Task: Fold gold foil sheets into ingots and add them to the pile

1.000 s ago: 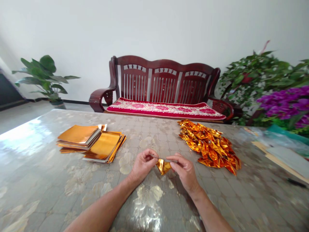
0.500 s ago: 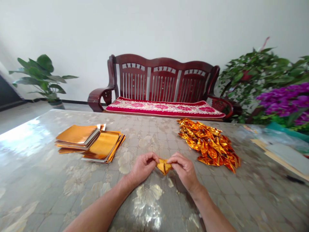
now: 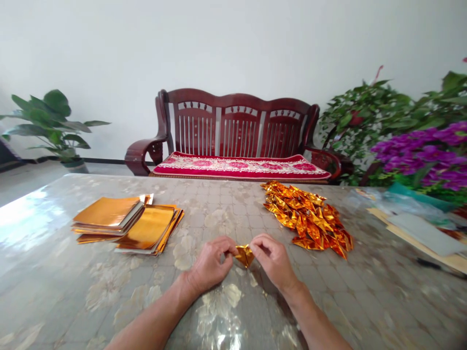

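Glossy floral tabletop [image 3: 91, 291]; white wall, bench [image 3: 237, 141] far centre. Foil sheets [image 3: 127, 226] lie left, folded pile [image 3: 310, 218] right, plants at both edges (right papers blurred). Left hand [image 3: 209, 265] and right hand [image 3: 273, 260] both pinch the foil piece [image 3: 244, 253] near centre, its lower folds hidden.

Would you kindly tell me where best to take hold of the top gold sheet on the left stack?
Probably by its near right corner, from the right: the top sheet lies flat on the stack, its edges overhang slightly, and that corner is nearest the left hand.
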### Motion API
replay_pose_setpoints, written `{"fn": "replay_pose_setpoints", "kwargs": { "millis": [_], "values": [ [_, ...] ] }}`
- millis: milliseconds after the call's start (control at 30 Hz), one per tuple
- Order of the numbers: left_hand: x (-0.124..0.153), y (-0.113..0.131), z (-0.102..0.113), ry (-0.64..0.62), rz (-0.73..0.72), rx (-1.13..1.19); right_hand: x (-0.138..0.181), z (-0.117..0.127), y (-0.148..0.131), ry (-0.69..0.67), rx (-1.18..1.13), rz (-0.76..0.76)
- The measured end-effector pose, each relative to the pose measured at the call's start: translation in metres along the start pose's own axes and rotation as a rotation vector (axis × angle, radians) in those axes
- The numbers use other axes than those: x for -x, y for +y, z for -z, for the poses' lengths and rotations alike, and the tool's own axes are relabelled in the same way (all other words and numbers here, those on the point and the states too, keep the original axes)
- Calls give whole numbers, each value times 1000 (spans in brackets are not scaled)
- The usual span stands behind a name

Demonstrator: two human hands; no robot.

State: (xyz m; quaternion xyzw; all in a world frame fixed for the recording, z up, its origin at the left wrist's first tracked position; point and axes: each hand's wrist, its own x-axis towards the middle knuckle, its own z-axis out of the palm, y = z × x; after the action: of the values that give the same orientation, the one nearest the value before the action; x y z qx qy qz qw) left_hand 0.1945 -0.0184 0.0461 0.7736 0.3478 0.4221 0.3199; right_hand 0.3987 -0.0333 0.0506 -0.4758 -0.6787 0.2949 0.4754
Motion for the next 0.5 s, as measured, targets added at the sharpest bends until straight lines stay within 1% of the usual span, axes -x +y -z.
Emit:
{"fn": "replay_pose_setpoints", "kwargs": {
  "millis": [33,100,200,300,367,433,500],
  "values": [
    [0,2,0,-1,-20,-18,0,-4,2,44,4,-22],
    [1,5,0,6,-31,-51,1,-12,6,136,-77,-76],
    [2,2,-4,63,28,-109,2,-20,4,174,-163,-76],
    [4,-7,-9,188,121,-164,4,-23,-5,202,-150,-49],
    [5,-12,-12,226,165,-151,5,-24,-13,216,-131,-35],
    [5,-15,-12,212,181,-110,6,-24,-18,213,-118,-23],
    [5,-15,-11,165,160,-88,7,-23,-20,203,-103,-10]
  ]
}}
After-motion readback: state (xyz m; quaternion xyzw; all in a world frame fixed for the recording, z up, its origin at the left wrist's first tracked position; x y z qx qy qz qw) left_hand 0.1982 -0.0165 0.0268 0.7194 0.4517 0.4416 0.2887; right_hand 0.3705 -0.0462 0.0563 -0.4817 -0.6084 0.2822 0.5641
